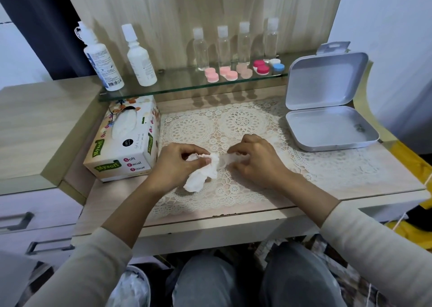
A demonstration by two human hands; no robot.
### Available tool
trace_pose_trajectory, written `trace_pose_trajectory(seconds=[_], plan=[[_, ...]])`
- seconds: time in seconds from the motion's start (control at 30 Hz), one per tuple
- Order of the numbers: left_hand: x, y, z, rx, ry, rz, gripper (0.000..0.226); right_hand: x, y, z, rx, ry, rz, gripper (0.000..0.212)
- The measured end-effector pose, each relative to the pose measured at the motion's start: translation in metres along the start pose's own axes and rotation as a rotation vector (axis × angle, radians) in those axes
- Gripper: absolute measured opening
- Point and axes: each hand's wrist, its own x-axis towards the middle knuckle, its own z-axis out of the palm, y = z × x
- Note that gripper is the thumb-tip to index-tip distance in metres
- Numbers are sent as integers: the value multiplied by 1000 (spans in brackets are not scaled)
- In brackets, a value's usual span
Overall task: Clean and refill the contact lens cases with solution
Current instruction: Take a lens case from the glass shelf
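Nearest to us are our knees in grey jeans and our two beige sleeves, reaching forward over the desk [109, 201]. Both hands are above a cream lace mat [240, 124] spread on the desk.

Our left hand [177, 164] has fingers and thumb curled in, pinching a crumpled white tissue [198, 178] whose loose end hangs below the hand over the mat. Our right hand [254, 161] has its fingers curled round a translucent lens case [228, 159]. Only the left end of the case shows past the fingertips, and that end meets the tissue between the two hands. We cannot tell whether it has caps on.

Just left of the left hand lies a tissue box [126, 143], with a sheet poking from its slot. Farther off to the right, an open grey tin [327, 129] sits on the desk with its lid raised, and there is a small dark speck in its tray.

Beyond these runs a glass shelf [177, 85] against the wooden back panel. At its left end stand two white solution bottles [140, 58]. To their right is a row of four clear bottles [223, 47] with caps on. In front of that row lie the capped lens cases [228, 72] in a line: two pink, one beige, one red, and one white and blue.
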Motion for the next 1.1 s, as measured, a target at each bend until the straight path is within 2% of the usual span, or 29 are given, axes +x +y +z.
trace_pose_trajectory(seconds=[0.1, 0.23, 0.33, 0.43, 0.57, 0.63, 0.83, 1.1], plan=[[2, 0, 7, 62, 21, 52, 14, -3, 0, 5, -6, 60, -5, 26], [1, 0, 15, 83, 155, 187, 12, -5, 1, 11, -12, 88, -26, 24], [1, -4, 16, 168, 239, 401, 8, -5, 1, 12, -5, 77, -43, 24], [0, -10, 17, 276, 203, 572, 10, -6, 0, 11, -4, 106, -43, 23], [-5, -19, 17, 271, 94, 606, 33, -6, -1, 10, 3, 130, -40, 24], [-4, -26, 17, 323, 69, 650, 37, -6, 0, 8, 8, 134, -42, 24], [1, -37, 22, 419, 186, 770, 24, -7, -4, 9, 16, 141, -75, 26], [2, -39, 26, 456, 237, 860, 12, -9, -4, 10, -15, 145, -106, 27]])
